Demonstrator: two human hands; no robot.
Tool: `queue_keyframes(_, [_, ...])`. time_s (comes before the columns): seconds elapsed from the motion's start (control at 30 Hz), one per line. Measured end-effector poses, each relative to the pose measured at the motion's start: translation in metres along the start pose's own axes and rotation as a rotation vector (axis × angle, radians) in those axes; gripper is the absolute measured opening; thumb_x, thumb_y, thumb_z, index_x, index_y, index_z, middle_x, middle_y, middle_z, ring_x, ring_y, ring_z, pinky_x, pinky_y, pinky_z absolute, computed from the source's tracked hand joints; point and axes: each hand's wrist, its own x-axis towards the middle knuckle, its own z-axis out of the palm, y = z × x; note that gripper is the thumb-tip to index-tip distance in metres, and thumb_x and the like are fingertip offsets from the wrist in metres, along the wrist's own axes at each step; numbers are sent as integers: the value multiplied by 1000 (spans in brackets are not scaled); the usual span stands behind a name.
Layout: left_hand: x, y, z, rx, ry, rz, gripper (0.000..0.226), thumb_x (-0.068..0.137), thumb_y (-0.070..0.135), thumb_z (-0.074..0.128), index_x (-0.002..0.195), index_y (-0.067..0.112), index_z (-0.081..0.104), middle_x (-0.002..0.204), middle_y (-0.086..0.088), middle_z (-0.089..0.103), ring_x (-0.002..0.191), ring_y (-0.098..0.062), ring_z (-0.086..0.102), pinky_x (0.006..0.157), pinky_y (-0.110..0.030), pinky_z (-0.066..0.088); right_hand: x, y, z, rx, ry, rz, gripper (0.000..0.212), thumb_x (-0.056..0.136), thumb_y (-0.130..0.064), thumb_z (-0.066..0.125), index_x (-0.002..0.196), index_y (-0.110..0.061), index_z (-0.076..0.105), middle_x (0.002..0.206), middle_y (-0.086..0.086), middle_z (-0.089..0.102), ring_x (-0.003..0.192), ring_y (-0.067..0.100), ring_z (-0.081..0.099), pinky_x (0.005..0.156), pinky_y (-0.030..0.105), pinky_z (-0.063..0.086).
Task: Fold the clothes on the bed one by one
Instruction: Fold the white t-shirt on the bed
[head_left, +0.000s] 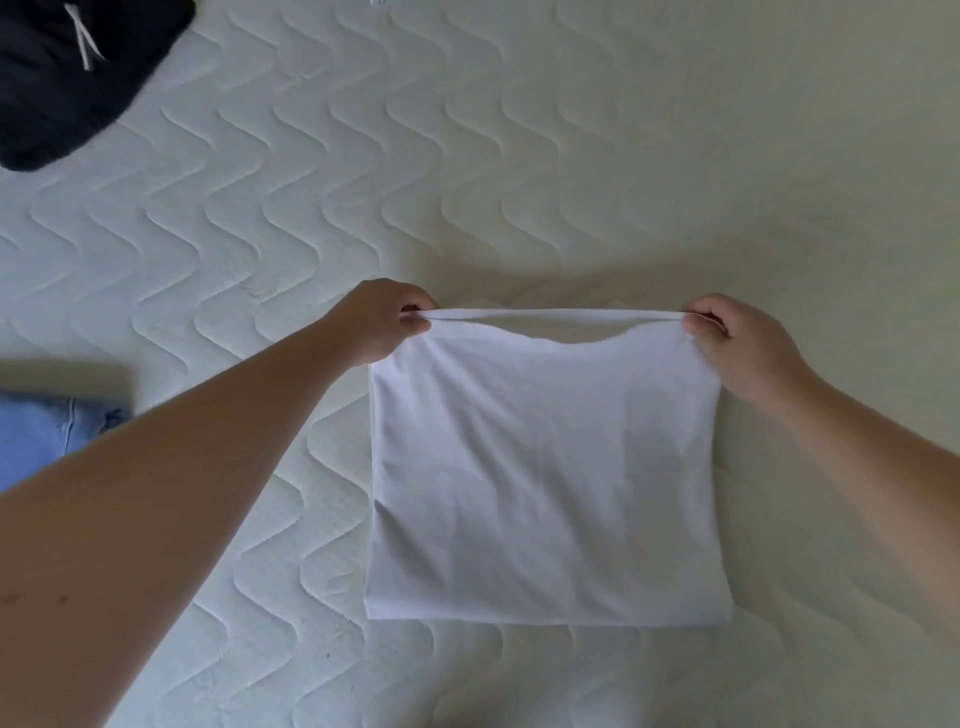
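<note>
Mid-fold, the left hand (382, 319) and right hand (727, 338) pinch the white garment's (545, 467) far corners; next, likely bring that edge toward the near hem on the bed (467, 156).

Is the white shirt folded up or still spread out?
Folded: the white shirt is a neat rectangle, both hands pinching its far edge.
</note>
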Motion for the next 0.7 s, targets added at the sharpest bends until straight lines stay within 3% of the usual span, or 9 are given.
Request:
queue_keyframes(0.17, [19, -4, 11, -30, 13, -52, 19, 94, 23, 61, 110, 24, 70, 96, 9, 63, 90, -10, 55, 74, -23, 35, 26, 6, 10, -41, 4, 13, 19, 97, -20, 58, 110, -11, 69, 101, 8, 70, 86, 15, 53, 67, 19, 28])
queue_keyframes(0.37, [28, -11, 19, 7, 0, -55, 22, 92, 20, 65, 113, 24, 67, 97, 10, 60, 92, -10, 54, 72, -21, 34, 35, 11, 22, -63, 4, 10, 21, 94, -20, 64, 109, -7, 70, 108, 14, 68, 102, 29, 61, 85, 29, 39])
queue_keyframes(0.6, [37, -10, 18, 159, -44, -51, 25, 92, 23, 65, 117, 23, 62, 114, 2, 63, 109, -22, 56, 98, -41, 42, 43, 18, 21, -140, 33, -32, 16, 87, -20, 71, 97, -8, 73, 98, 13, 68, 97, 32, 59, 79, 28, 35])
queue_keyframes(0.7, [38, -12, 18, 223, -54, -31, 24, 96, 24, 60, 119, 19, 64, 112, -2, 61, 112, -27, 54, 98, -42, 40, 46, 19, 21, -129, 38, -28, 16, 88, -21, 70, 97, -8, 73, 99, 13, 68, 96, 30, 60, 80, 29, 37])
